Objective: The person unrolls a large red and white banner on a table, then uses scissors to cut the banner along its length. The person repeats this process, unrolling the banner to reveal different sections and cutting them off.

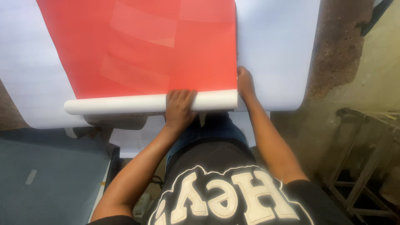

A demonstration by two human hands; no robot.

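Lying left to right: white roll [125, 104] of red sheet [141, 46]. Left hand [180, 109] curling fingers over it; right hand [245, 82] pressing fingers against its end, on white sheet [275, 50].

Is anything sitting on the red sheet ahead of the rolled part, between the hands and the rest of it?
Nothing visible does. The left hand grips the white roll, the right hand rests at its end, and the red sheet beyond lies flat and bare up to the frame's top edge.

a workshop: bare concrete floor [366, 62], metal frame [366, 158], broad sheet-covered worktable [275, 50]
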